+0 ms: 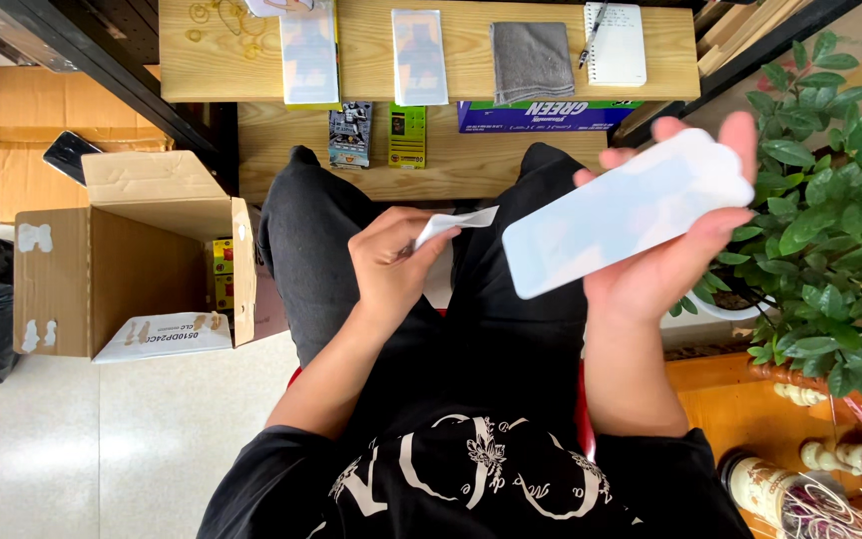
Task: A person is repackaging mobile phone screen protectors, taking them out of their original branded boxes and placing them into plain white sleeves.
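Your right hand (665, 255) cradles the pale rounded translucent sheet (626, 212) by its edges, keeping its face untouched. Your left hand (391, 265) pinches a small white paper strip (456, 222) at centre frame, clear of it.

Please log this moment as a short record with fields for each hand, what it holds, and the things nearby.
Left hand: pinches a small white strip between its fingers
Right hand: holds a pale, flat rectangular sheet, tilted, palm up
Contact: strip and sheet are apart
Left of the lap: open cardboard box on the floor
Ahead: wooden shelf with a grey cloth and a notepad
Right: green potted plant
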